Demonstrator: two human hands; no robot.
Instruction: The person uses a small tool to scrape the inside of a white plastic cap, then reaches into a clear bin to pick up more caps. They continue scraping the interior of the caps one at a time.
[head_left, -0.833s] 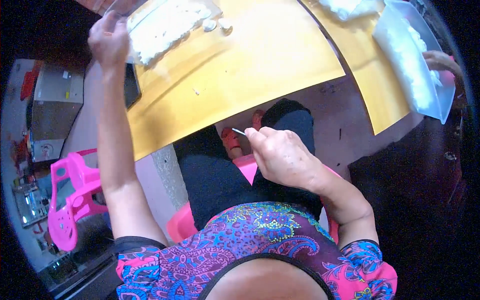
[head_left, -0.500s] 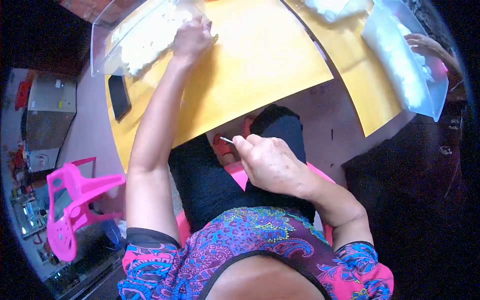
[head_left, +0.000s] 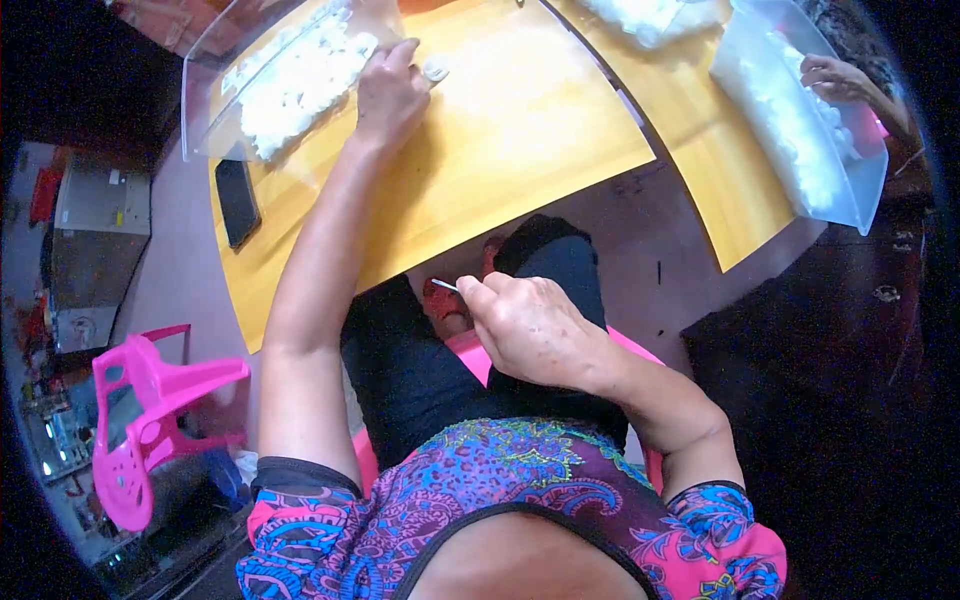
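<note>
My left hand [head_left: 393, 95] is over the yellow table beside a clear plastic bin [head_left: 190, 110] heaped with small white pieces [head_left: 300, 85]. Its fingers are apart. A small, round white piece [head_left: 435, 70] shows by its thumb side; whether they touch is hard to make out. Above my lap, my right hand [head_left: 535, 325] is closed around a thin, pale stick-like tool [head_left: 445, 285]. Only the tool's tip sticks out past the fingers, and the rest is hidden in the grip.
A black phone [head_left: 237, 203] lies at the table's left edge. Across a gap, another yellow table [head_left: 735, 205] bears a translucent bin [head_left: 870, 190] of white pieces, with another person's hand [head_left: 835, 80] in it. A pink plastic stool [head_left: 150, 420] stands at left.
My left hand has moved slightly away from the bin's contents, its fingers spreading, and the round white piece now shows beside it. My right hand keeps the thin tool, nearly still.
</note>
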